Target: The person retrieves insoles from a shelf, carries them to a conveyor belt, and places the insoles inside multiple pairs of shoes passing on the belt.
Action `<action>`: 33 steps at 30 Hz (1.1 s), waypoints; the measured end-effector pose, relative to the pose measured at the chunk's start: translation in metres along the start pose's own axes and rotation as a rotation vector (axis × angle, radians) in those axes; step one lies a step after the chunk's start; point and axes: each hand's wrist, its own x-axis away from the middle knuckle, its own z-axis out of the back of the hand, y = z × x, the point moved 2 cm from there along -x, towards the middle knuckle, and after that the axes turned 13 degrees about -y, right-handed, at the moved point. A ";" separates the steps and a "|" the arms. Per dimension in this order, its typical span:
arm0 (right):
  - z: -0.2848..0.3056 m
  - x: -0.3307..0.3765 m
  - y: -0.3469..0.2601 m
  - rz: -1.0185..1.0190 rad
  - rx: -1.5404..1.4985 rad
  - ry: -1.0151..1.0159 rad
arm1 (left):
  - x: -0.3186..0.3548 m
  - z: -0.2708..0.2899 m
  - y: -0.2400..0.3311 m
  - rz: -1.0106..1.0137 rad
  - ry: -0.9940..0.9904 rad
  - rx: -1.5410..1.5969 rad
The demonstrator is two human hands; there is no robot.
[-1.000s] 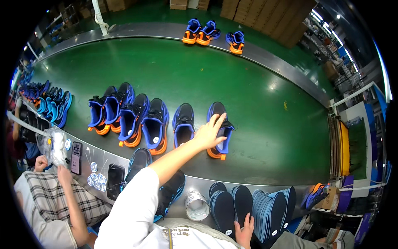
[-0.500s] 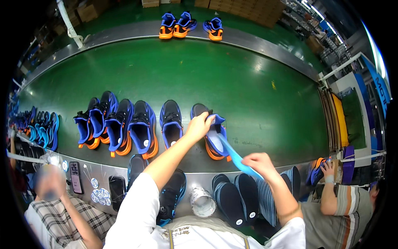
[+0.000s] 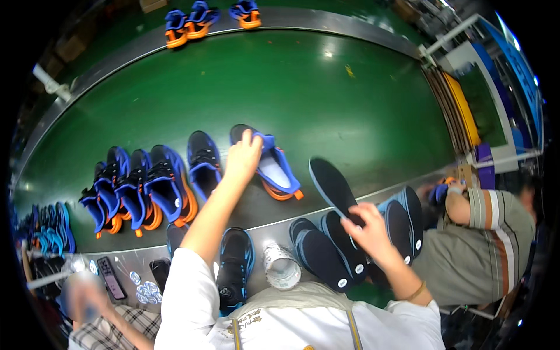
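My left hand point(image 3: 244, 156) grips the blue tongue of a black, blue and orange sneaker point(image 3: 279, 169), whose opening shows a whitish inside. The sneaker lies on the green belt with its toe pointing away. My right hand point(image 3: 368, 230) is closed around the heel end of a black insole point(image 3: 331, 182) with a light blue edge. This insole hangs in the air to the right of the sneaker, apart from it. Under and beside my right hand lie more black insoles point(image 3: 318, 256) in overlapping stacks with round white stickers. Left of my left forearm stands another sneaker point(image 3: 204, 166).
Several matching sneakers point(image 3: 166, 184) line the belt point(image 3: 280, 87) at left; three more sneakers point(image 3: 198, 20) sit on the far ledge. Near me are a tape roll point(image 3: 282, 267), a black shoe point(image 3: 235, 268), a phone point(image 3: 111, 279) and round stickers point(image 3: 149, 291). People sit on both sides.
My right hand has drawn back from the sneaker's heel; its insole, earlier showing light blue, now shows black. My left hand stays at the tongue. The view has shifted, moving most things left.
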 end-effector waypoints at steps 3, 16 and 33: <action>-0.025 0.085 0.022 -0.189 0.141 -0.026 | -0.003 0.001 -0.002 0.082 -0.266 0.065; -0.067 0.178 0.038 -0.336 0.122 0.203 | -0.007 -0.025 -0.020 -0.266 -0.226 -0.570; -0.099 0.558 -0.016 -0.791 -0.511 1.274 | 0.147 0.063 0.360 -1.168 -0.480 1.170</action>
